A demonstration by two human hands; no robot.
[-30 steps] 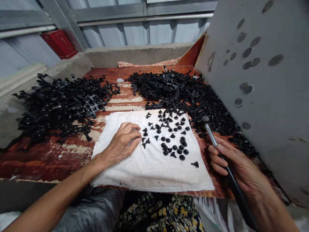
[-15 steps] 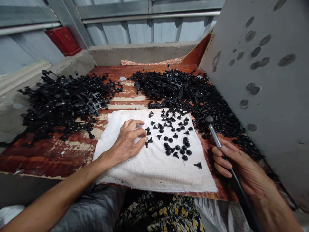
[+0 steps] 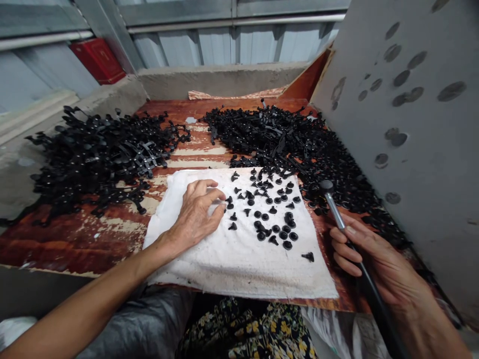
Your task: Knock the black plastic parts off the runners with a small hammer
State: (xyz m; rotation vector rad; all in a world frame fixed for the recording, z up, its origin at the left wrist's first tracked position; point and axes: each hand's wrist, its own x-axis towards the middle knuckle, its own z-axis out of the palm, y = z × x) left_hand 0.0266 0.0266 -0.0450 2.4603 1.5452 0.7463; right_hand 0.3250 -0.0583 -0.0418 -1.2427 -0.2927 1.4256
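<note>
My left hand (image 3: 200, 212) hovers low over a white cloth (image 3: 209, 271), palm down, thumb and fingers curved and apart. Just beyond its fingertips lie a few small black plastic pieces (image 3: 232, 226), each with a round cap and a short stem. Many more such pieces (image 3: 287, 229) are scattered over the cloth's right half, some cap up and some on their sides. On the right, my right hand (image 3: 374, 249) is wrapped round a black-handled metal rod (image 3: 335, 209). Its round grey head points away from me, above the table beside the cloth.
A tangled heap of black plastic parts (image 3: 101, 154) covers the table's left side. Another large heap (image 3: 277, 134) spreads from the back to the right. A grey spotted panel (image 3: 422, 124) borders the right, and a red box (image 3: 98, 61) sits on the back-left ledge.
Near my left thumb, one small black piece has shifted slightly right and toward me on the cloth. My left hand has moved a little away from it; my right hand barely differs.
</note>
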